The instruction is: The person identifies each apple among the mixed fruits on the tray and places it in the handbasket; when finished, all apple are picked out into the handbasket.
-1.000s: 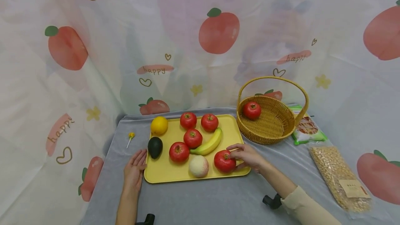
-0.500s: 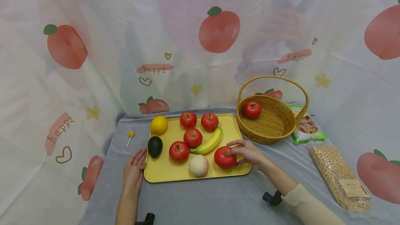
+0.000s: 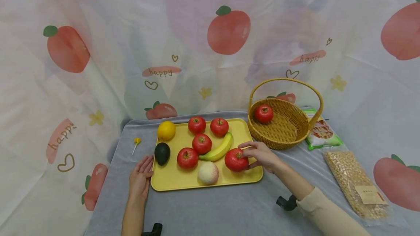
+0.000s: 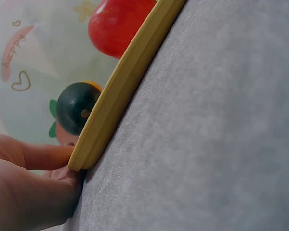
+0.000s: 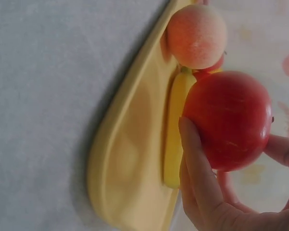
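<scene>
1. Head view: the right hand (image 3: 260, 157) pinches a red apple (image 3: 234, 160) between thumb and fingers, at the right front of the yellow tray (image 3: 174, 183).
2. Right wrist view: that apple looks raised off the tray, with the banana (image 5: 172, 144) and the pale peach (image 5: 197, 37) behind it.
3. Head view: the left hand (image 3: 139, 181) lies at the tray's left edge, fingers extended rather than curled; the left wrist view shows it touching the rim.
4. Near that hand, on the tray, sit a dark green avocado (image 3: 162, 154) and a yellow-orange fruit (image 3: 166, 130).
5. The wicker basket (image 3: 282, 141) stands beside the tray's right end, on the grey surface (image 3: 197, 210), with another apple (image 3: 264, 114) inside.
</scene>
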### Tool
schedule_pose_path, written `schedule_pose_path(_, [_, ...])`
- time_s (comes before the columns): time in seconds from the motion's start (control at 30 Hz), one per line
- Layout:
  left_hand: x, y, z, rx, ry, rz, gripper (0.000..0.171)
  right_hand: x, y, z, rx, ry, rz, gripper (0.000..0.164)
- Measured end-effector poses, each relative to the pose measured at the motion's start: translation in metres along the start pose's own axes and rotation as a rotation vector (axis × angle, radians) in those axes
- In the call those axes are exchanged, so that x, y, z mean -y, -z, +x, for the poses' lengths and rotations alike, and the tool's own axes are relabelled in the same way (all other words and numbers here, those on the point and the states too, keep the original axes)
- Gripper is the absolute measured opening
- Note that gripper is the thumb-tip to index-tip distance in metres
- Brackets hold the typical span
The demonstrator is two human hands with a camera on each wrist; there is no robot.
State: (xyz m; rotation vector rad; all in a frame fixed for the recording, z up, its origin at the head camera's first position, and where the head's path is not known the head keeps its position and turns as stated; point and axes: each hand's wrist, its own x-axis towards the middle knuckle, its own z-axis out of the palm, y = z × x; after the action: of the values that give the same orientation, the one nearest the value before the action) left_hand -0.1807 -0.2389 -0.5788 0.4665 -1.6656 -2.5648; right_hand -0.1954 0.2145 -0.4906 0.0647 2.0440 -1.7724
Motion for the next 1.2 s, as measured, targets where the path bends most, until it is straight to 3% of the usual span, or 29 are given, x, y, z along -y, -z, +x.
schedule_pose_path(0.4, [0.002, 0.001, -0.001, -0.001, -0.023, 0.026, 0.078, 0.014, 0.016, -0.003, -0.026, 0.021, 0.009, 0.052])
schedule_pose_path(0.6, [0.001, 0.0, -0.002, -0.01, 0.002, 0.0, 0.078, 0.026, 0.027, -0.007, -0.054, 0.011, 0.024, 0.052])
schedule_pose_path(0.83, [-0.002, -0.002, 0.001, 0.0, 0.001, -0.011, 0.078, 0.04, 0.041, -0.007, -0.044, 0.056, 0.037, 0.05])
schedule_pose_path(1.2, [-0.001, -0.002, 0.0, -0.005, 0.0, -0.022, 0.082, 0.048, 0.052, -0.008, -0.063, 0.047, 0.02, 0.053])
